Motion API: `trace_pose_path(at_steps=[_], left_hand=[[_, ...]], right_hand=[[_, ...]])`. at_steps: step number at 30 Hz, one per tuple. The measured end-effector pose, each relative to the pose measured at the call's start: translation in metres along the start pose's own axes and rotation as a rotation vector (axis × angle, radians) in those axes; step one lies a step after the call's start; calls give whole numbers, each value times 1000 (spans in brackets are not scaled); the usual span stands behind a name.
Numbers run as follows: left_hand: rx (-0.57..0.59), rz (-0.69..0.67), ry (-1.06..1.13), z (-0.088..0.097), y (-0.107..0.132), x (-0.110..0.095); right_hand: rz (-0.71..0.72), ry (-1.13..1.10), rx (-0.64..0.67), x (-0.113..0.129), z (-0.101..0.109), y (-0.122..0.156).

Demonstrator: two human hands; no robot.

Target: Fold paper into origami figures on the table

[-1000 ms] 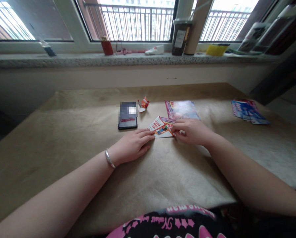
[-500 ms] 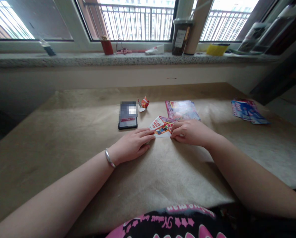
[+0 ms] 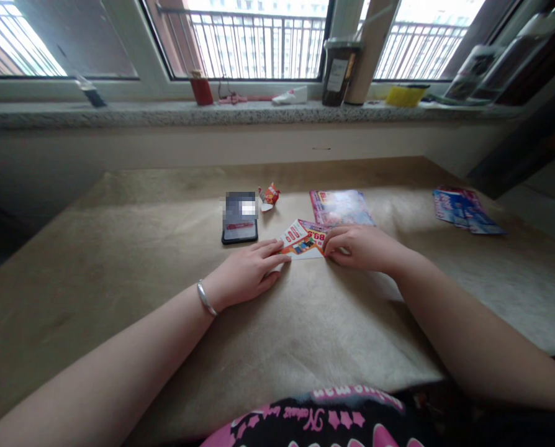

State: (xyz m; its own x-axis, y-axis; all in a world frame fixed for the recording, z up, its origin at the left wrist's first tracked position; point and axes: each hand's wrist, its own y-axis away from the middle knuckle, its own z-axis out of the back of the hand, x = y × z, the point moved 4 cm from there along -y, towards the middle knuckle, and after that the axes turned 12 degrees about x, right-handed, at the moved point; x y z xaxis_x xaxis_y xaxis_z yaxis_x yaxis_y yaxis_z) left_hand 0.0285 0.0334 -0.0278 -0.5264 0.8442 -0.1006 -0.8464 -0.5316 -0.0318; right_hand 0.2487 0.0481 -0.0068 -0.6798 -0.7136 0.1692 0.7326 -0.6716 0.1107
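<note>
A: What did you see first, from the left?

B: A wide tan table (image 3: 119,261), with a soft shine and faint wrinkles on its surface. Then came a smooth silver-coloured bracelet (image 3: 205,298), a rounded band on the left wrist. Farther back lay a dark phone (image 3: 239,237), a flat rectangle with rounded corners; its upper part was blurred.

A: And the left hand (image 3: 248,272)?

B: It lay flat, fingers stretched, with the tips on the left end of a folded paper (image 3: 308,246). Behind them, near the phone, stood a crumpled red wrapper (image 3: 270,197) with jagged edges.

A: Where exactly was the folded paper?

B: On the table, between the two hands. It had slanted folds, a bright print and a plain white strip along the near edge. Behind it lay a glossy flyer (image 3: 342,208), flat and four-cornered.

A: And the right hand (image 3: 364,248)?

B: Its fingers were curled narrowly at the paper's right end; I could not tell if they pinched it. At far right, thin blue and red leaflets (image 3: 466,211) overlapped.
</note>
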Motion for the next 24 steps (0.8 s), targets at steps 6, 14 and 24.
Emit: trace_pose_path(at_steps=[6,14,24], left_hand=[[-9,-53,-71,8,0,-8],[-18,-95,-35,14,1,-11],[-12,-171,104,10,1,-17]], right_hand=[[-48,54,-59,3,-8,-8],[-36,58,-149,6,-13,-12],[-126,93,-197,7,-16,-19]])
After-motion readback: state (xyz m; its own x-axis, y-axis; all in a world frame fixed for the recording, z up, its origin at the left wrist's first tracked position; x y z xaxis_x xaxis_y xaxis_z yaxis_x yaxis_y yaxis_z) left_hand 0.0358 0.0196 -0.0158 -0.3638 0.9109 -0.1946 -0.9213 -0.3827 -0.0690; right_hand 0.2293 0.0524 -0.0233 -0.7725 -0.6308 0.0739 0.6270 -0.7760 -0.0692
